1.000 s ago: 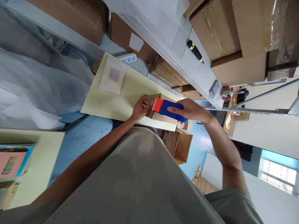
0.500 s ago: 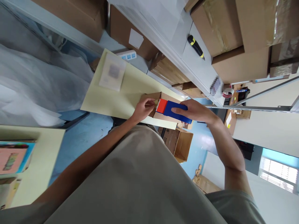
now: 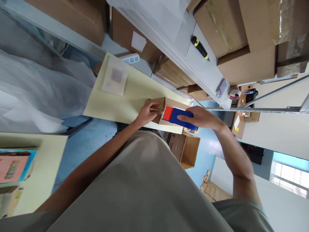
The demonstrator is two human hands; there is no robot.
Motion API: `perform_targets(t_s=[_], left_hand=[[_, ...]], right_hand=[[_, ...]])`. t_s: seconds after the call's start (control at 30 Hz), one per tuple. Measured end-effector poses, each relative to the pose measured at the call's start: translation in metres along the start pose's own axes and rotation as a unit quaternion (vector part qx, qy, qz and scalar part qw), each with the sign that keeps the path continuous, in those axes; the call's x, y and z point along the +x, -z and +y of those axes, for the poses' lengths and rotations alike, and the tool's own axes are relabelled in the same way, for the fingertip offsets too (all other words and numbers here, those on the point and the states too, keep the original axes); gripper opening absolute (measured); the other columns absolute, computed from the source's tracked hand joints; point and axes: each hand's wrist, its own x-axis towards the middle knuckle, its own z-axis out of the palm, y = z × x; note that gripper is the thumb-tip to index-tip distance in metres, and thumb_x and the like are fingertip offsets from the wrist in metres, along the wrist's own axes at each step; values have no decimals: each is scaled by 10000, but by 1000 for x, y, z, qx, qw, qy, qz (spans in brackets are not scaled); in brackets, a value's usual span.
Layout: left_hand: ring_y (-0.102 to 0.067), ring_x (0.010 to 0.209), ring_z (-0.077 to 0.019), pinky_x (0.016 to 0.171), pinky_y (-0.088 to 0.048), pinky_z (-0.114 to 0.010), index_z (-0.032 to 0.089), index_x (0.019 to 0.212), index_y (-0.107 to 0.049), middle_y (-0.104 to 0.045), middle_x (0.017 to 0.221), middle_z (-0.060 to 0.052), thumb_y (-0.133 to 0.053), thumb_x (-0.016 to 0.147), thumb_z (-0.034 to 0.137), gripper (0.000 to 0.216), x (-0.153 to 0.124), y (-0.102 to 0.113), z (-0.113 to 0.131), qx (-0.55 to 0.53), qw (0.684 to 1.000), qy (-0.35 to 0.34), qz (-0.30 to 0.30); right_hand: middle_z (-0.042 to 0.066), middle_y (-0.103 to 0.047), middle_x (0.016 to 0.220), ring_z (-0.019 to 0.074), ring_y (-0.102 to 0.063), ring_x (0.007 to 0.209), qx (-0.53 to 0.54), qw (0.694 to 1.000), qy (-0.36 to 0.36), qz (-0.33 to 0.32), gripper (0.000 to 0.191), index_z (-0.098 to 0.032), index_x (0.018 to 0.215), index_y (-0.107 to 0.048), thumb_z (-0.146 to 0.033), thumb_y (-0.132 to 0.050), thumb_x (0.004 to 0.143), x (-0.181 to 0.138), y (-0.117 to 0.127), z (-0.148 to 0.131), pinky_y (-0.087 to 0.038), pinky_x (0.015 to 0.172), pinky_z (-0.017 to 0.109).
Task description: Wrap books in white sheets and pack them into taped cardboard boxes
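Note:
A small cardboard box (image 3: 169, 104) lies on the pale yellow table (image 3: 113, 103) near its edge. My right hand (image 3: 200, 117) is closed round a blue and red tape dispenser (image 3: 177, 116) held over the box top. My left hand (image 3: 146, 113) rests at the box's left end, thumb and fingers pinched on a crumpled bit of tape at the dispenser's red end.
A clear bag with a label (image 3: 114, 77) lies further along the table. A power strip (image 3: 130, 59), cardboard boxes (image 3: 241, 38) and a black and yellow knife (image 3: 200, 48) sit on grey shelving. An open carton (image 3: 184, 149) stands on the blue floor. White plastic sheeting (image 3: 36, 87) is at left.
The dispenser has shifted slightly toward my body along the box. My left hand's fingers have closed from resting on the box end into a pinch on the tape end.

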Motion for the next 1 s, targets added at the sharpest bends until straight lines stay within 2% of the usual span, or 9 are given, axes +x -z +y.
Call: perform_targets(t_s=[0.1, 0.17, 0.3, 0.4, 0.6, 0.7, 0.8, 0.9, 1.0], left_hand=[[-720, 1090, -222, 973, -646, -391, 243, 1486, -650, -703, 1308, -102, -866, 801, 257, 719, -4, -1, 15, 46, 995, -74, -45], [-695, 1085, -233, 991, -624, -400, 271, 1565, -617, -667, 1302, -102, -909, 764, 231, 854, -3, -2, 25, 107, 984, -118, -79], [-659, 1131, -269, 1029, -580, -424, 273, 1440, -736, -619, 1212, -96, -861, 799, 163, 663, 6, -4, 35, 229, 956, -132, -124], [-651, 1134, -278, 1034, -569, -419, 271, 1385, -768, -599, 1187, -89, -843, 801, 157, 600, 13, -5, 35, 271, 944, -119, -144], [-643, 1142, -273, 1024, -572, -406, 271, 1385, -758, -598, 1214, -96, -800, 849, 141, 553, 12, -6, 30, 312, 933, -122, -132], [-655, 1118, -262, 1017, -581, -398, 285, 1367, -774, -618, 1230, -93, -825, 865, 165, 519, 8, -4, 28, 326, 931, -122, -112], [-669, 1115, -260, 1031, -583, -402, 301, 1374, -784, -640, 1223, -84, -874, 891, 284, 492, 4, -1, 29, 327, 933, -116, -98], [-682, 1109, -256, 1044, -582, -397, 314, 1400, -783, -650, 1225, -75, -898, 892, 382, 526, 1, 0, 31, 328, 935, -98, -92], [-686, 1022, -234, 1012, -591, -383, 325, 1423, -776, -657, 1232, -68, -915, 874, 403, 572, -1, 0, 33, 336, 933, -78, -99]], right_hand=[[46, -674, 691, 156, -581, 613, -11, 1000, -3, 2, 681, -196, 792, -670, -843, -590, 989, -2, -2, 1, -340, 582, 323], [39, -654, 683, 156, -568, 615, -27, 1000, -2, 7, 672, -199, 785, -663, -833, -588, 995, -2, -3, 1, -332, 586, 327], [30, -635, 673, 152, -556, 614, -50, 999, 0, 14, 692, -202, 766, -643, -853, -569, 989, -4, -5, -2, -317, 589, 322], [39, -651, 686, 156, -567, 623, -60, 998, 4, 15, 691, -201, 775, -638, -851, -556, 995, -7, -6, -4, -319, 596, 320], [47, -654, 687, 165, -575, 638, -68, 997, 11, 33, 657, -199, 797, -656, -802, -537, 1030, -8, -12, 8, -324, 612, 326], [44, -648, 679, 167, -574, 636, -61, 998, 14, 27, 645, -198, 799, -669, -787, -549, 1031, -5, -14, 20, -321, 615, 332], [41, -641, 660, 163, -565, 616, -53, 998, 8, 15, 656, -195, 788, -674, -800, -565, 1017, -2, -12, 37, -316, 611, 336], [46, -662, 666, 160, -560, 606, -46, 999, 3, -2, 681, -196, 787, -668, -834, -566, 999, 4, -9, 60, -318, 606, 336], [54, -685, 691, 167, -576, 619, -39, 999, 9, -16, 685, -195, 801, -676, -842, -567, 993, 17, -7, 82, -332, 619, 339]])
